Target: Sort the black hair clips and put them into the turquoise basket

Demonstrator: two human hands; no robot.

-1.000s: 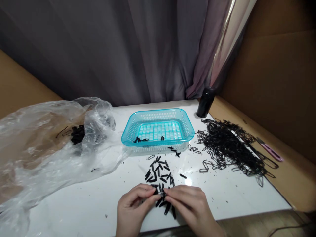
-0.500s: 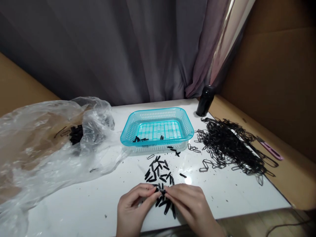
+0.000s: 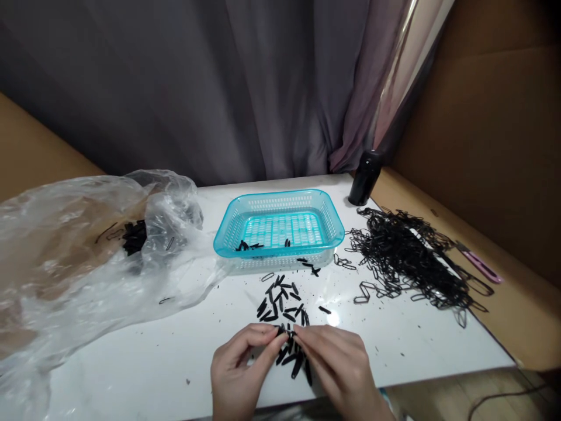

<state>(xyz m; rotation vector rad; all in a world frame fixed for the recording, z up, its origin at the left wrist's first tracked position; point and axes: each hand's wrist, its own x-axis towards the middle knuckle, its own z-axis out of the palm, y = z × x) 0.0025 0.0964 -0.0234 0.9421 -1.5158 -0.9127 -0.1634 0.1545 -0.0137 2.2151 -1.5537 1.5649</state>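
Near the table's front edge, my left hand (image 3: 245,356) and my right hand (image 3: 335,359) meet with closed fingertips. Each pinches at a small black elongated piece (image 3: 281,331); the fingers cover most of it, so its exact kind is not visible. Loose black elongated pieces (image 3: 280,298) are scattered on the white table beyond and beneath my fingers. Behind them stands a turquoise perforated plastic basket (image 3: 220,252) with a few such pieces at its near side. One thin black wire-like loop (image 3: 267,276) lies between the basket and the loose pieces.
A large tangled heap of black loops (image 3: 407,251) covers the right side, beside a pink-handled cutter (image 3: 480,266). Behind it stands a black cylindrical container (image 3: 365,178). A clear plastic bag (image 3: 109,298) spreads over the left, with black pieces (image 3: 135,237) there. Cardboard walls (image 3: 491,134) flank the table.
My hands have shifted very slightly, the left one a little to the right, with fingertips still pinched together over the black piece. The basket, heap and loose pieces stay put.
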